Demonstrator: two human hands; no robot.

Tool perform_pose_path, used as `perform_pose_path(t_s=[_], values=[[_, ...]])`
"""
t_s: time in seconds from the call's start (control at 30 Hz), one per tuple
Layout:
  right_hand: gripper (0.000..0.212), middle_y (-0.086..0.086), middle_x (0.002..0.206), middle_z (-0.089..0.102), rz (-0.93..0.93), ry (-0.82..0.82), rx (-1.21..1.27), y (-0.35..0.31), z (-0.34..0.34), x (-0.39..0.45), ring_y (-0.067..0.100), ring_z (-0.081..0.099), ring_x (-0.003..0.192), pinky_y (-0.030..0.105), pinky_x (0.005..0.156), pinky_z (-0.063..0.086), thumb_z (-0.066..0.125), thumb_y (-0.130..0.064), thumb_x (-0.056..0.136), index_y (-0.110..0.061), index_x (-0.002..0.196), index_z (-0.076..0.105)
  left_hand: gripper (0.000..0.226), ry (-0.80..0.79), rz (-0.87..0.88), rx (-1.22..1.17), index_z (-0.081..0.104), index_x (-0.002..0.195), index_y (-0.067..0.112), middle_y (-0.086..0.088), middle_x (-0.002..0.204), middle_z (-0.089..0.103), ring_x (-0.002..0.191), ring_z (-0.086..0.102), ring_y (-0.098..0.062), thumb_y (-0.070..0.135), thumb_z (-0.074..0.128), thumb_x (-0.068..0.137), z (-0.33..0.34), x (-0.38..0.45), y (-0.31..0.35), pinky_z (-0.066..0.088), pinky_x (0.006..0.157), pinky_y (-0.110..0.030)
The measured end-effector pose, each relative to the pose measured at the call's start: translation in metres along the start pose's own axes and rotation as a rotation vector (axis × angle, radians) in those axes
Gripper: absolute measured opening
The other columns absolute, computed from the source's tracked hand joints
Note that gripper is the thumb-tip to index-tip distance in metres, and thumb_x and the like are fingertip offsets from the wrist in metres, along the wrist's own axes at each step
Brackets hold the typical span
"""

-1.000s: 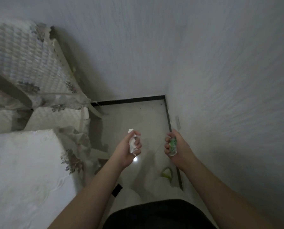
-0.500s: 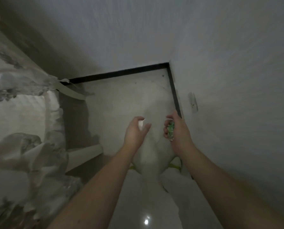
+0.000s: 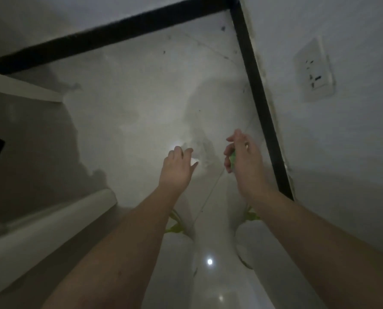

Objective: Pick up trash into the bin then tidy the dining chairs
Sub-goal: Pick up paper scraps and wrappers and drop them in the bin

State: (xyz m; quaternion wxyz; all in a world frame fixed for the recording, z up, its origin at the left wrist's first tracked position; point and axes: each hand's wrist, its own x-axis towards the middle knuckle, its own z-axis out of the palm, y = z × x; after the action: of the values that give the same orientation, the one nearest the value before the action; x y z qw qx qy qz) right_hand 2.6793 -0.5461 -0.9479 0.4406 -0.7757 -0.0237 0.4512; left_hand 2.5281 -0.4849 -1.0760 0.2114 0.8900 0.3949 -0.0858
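Wrapper (image 3: 232, 157) inside right hand (image 3: 245, 161)

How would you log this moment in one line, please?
left hand: white scrap, grip unclear | right hand: holds green wrapper | below: floor corner

View has dropped toward the floor corner; wall socket (image 3: 313, 70) now looms large. Left hand (image 3: 177, 168) went from a fist round the white scrap (image 3: 194, 162) to spread fingers, with only a sliver showing by the thumb. Right hand (image 3: 244, 161) has loosened round the green wrapper (image 3: 232, 157).
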Motion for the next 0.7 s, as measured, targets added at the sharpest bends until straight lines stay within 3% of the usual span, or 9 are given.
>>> perform_pose_path(t_s=[0.07,0.17,0.27,0.37,0.47,0.53,0.57,0.63,0.7], values=[[0.038,-0.001,0.073,0.058,0.010,0.017,-0.009,0.017,0.006,0.019,0.009,0.053,0.054,0.023,0.048,0.044,0.039,-0.052,0.097,-0.019,0.096,0.058,0.047,-0.001,0.071,0.040,0.059,0.117,0.004,-0.018,0.089,0.054,0.076,0.053,-0.035,0.035,0.043,0.086,0.024,0.012,-0.004,0.044,0.064,-0.037],[0.038,-0.001,0.071,0.057,0.062,0.039,0.029,0.038,0.016,0.042,0.008,0.053,0.051,0.025,0.047,0.043,0.040,-0.052,0.097,-0.019,0.093,0.058,0.051,0.000,0.144,0.103,0.057,0.123,0.002,-0.019,0.091,0.055,0.078,0.054,-0.035,0.028,0.042,0.081,0.059,0.031,-0.008,0.041,0.066,-0.038],[0.037,-0.001,0.069,0.057,0.079,0.032,0.045,0.053,0.022,0.061,0.008,0.051,0.050,0.024,0.045,0.040,0.040,-0.051,0.096,-0.019,0.092,0.058,0.051,0.017,0.102,0.155,0.057,0.123,0.003,-0.017,0.090,0.055,0.077,0.051,-0.033,0.033,0.042,0.084,0.086,0.052,-0.012,0.030,0.067,-0.039],[0.039,-0.002,0.070,0.057,0.071,0.028,0.031,0.065,0.022,0.074,0.007,0.050,0.049,0.024,0.045,0.040,0.040,-0.051,0.096,-0.016,0.095,0.059,0.055,-0.002,0.033,0.146,0.055,0.126,0.003,-0.019,0.094,0.056,0.079,0.053,-0.033,0.042,0.040,0.089,0.107,0.059,-0.018,0.035,0.068,-0.039],[0.038,-0.002,0.069,0.056,0.090,0.040,0.023,0.077,0.020,0.084,0.006,0.050,0.048,0.023,0.044,0.041,0.041,-0.052,0.096,-0.018,0.093,0.059,0.068,-0.050,-0.004,0.064,0.046,0.136,0.007,-0.023,0.125,0.052,0.113,0.050,-0.038,0.056,0.037,0.089,0.124,0.066,-0.021,0.038,0.084,-0.043],[0.038,-0.001,0.069,0.056,0.107,0.062,0.054,0.082,0.017,0.088,0.007,0.050,0.049,0.024,0.044,0.040,0.042,-0.052,0.095,-0.018,0.091,0.059,0.078,-0.113,-0.048,0.066,0.033,0.146,0.013,-0.021,0.153,0.026,0.141,0.023,-0.034,0.065,0.035,0.088,0.129,0.067,-0.021,0.019,0.105,-0.048],[0.038,0.000,0.069,0.056,0.111,0.072,0.070,0.084,0.016,0.091,0.008,0.050,0.049,0.024,0.044,0.040,0.042,-0.052,0.095,-0.018,0.091,0.059,0.081,-0.134,-0.057,0.076,0.028,0.148,0.016,-0.018,0.158,0.014,0.146,0.010,-0.031,0.068,0.035,0.087,0.134,0.068,-0.022,0.007,0.111,-0.049],[0.039,0.001,0.070,0.056,0.114,0.075,0.076,0.085,0.014,0.093,0.009,0.050,0.050,0.024,0.045,0.039,0.042,-0.052,0.096,-0.017,0.091,0.059,0.082,-0.134,-0.075,0.082,0.029,0.148,0.020,-0.016,0.160,0.004,0.147,0.000,-0.030,0.070,0.039,0.084,0.139,0.069,-0.025,-0.007,0.112,-0.055],[0.039,0.001,0.070,0.056,0.116,0.070,0.064,0.085,0.015,0.094,0.008,0.050,0.049,0.025,0.045,0.039,0.042,-0.052,0.096,-0.017,0.092,0.059,0.075,-0.136,-0.100,0.045,0.037,0.143,0.021,-0.016,0.160,0.003,0.147,-0.002,-0.029,0.067,0.043,0.083,0.144,0.071,-0.027,-0.011,0.108,-0.060]])
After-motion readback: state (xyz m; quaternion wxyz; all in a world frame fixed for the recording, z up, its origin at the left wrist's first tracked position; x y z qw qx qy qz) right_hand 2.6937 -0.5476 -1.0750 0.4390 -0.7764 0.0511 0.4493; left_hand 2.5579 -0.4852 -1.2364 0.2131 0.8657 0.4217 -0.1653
